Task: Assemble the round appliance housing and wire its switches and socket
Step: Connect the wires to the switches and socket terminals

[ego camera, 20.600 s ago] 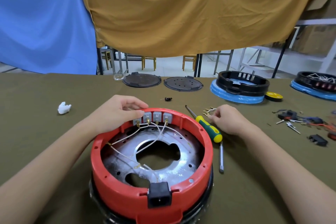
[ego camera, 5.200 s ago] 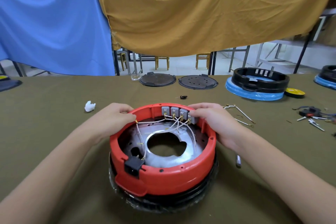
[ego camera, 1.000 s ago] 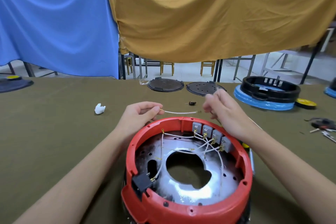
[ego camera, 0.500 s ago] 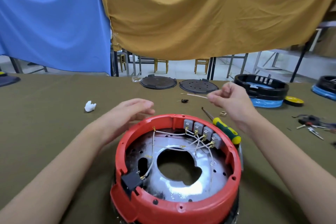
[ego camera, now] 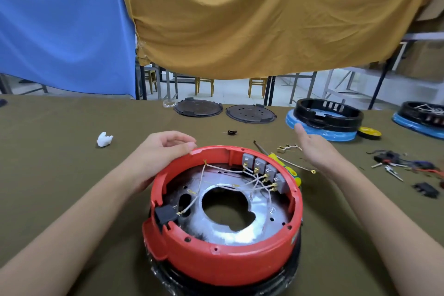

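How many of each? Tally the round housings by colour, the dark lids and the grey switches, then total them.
Red round plastic housing: 1
Black round housings on blue bases: 2
Dark round lids: 2
Grey rectangular switches: 4
Total: 9

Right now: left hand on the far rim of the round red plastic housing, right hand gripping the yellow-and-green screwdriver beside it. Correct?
Not quite. The left hand does rest on the far rim of the round red plastic housing. But the right hand is open and holds nothing; the yellow-and-green screwdriver lies on the table beside the housing, untouched. The head view shows this.
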{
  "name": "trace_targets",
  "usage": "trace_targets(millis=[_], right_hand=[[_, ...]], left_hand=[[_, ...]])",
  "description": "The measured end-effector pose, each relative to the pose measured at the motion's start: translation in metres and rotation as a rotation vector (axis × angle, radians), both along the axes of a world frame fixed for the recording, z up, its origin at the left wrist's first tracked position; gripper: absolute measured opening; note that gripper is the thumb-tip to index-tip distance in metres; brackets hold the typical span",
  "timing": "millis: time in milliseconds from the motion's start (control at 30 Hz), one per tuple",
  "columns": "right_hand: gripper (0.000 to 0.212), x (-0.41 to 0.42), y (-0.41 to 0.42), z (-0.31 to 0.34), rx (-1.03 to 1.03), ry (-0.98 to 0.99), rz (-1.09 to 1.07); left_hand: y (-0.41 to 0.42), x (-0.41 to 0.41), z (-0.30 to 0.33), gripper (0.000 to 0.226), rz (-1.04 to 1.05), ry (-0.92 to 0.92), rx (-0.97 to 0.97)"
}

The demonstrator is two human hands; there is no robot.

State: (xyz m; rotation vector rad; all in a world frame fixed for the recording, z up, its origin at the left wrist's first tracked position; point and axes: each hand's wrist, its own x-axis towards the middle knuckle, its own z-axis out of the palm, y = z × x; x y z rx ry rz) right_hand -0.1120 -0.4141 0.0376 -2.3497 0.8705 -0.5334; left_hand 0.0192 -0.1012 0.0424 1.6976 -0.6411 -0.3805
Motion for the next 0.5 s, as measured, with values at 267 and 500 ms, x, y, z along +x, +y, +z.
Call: trace_targets(millis=[267,500], right_hand=[[0.035,-0.002,0.042,0.015,0.132,-0.33,0.415],[0.011,-0.005,0.072,0.027,0.257,-0.403,0.653]], left_hand=[[0.046,-0.001,0.015,0.036,-0.305,0.042,0.368],[0.02,0.0,0.009,0.029,-0.074,-0.047,0.205]])
